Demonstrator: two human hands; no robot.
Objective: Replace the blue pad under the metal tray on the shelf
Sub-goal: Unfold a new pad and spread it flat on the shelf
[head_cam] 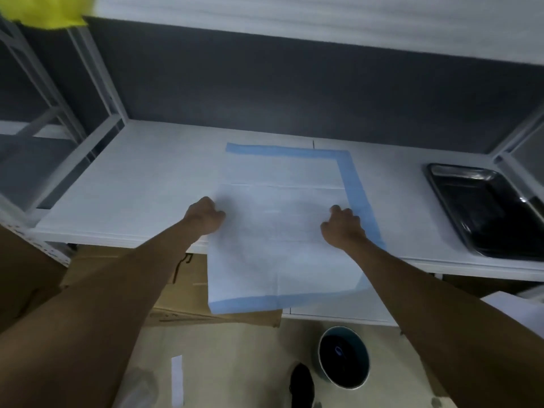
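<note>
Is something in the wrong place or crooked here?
Yes. The blue pad lies slightly askew and its near part hangs over the shelf edge. The metal tray sits apart at the right, not on the pad.

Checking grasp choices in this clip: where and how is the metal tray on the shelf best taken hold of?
Judging from its pose, take the metal tray by its raised rim, at the near long edge and the far one, coming from the front of the shelf. It lies flat, so only the rolled lip gives purchase. Both hands, left and right, rest on the pad.
</note>
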